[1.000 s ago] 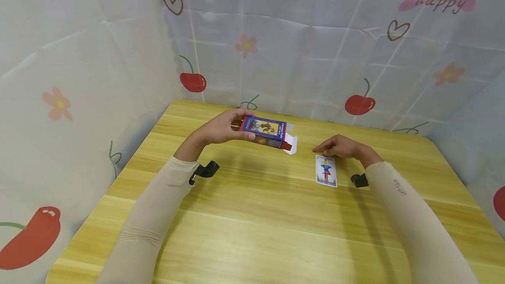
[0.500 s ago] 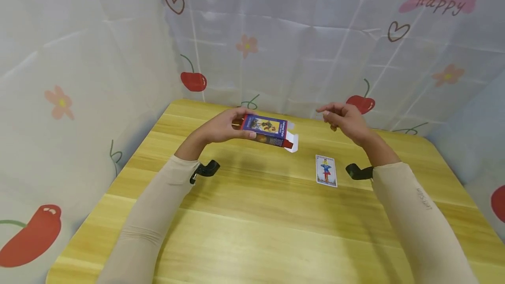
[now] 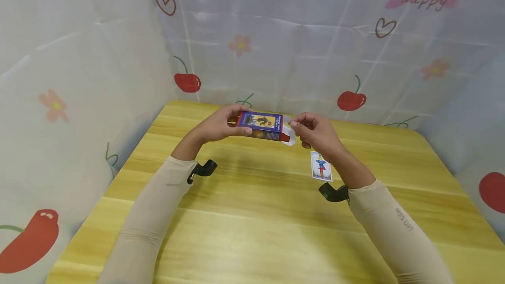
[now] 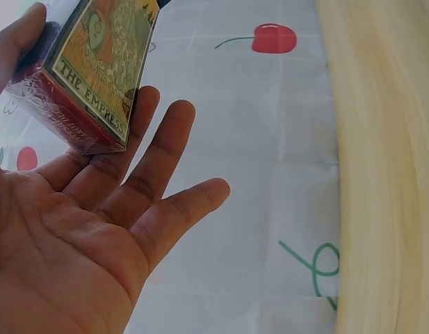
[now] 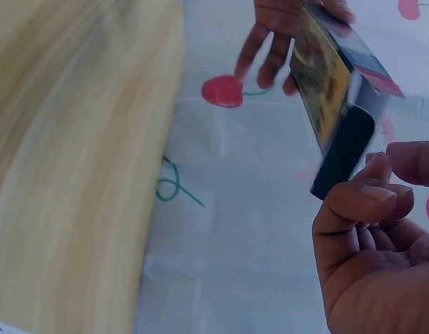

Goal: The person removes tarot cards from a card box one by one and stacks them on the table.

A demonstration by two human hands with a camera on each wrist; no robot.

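Cherry-print curtain (image 3: 284, 56), wooden table (image 3: 221, 218), and a blue box (image 3: 259, 121) held aloft

From where I stand, the left hand (image 3: 217, 125) grips the blue box above the table, thumb and fingers clamped on it, its other fingers spread loose. A white flap (image 3: 290, 137) juts from the open end. Right beside it, the right hand (image 3: 318, 135) has its fingers curled; whether they pinch the flap, I can't tell. One picture card (image 3: 321, 168) lies on the wood near the right wrist.
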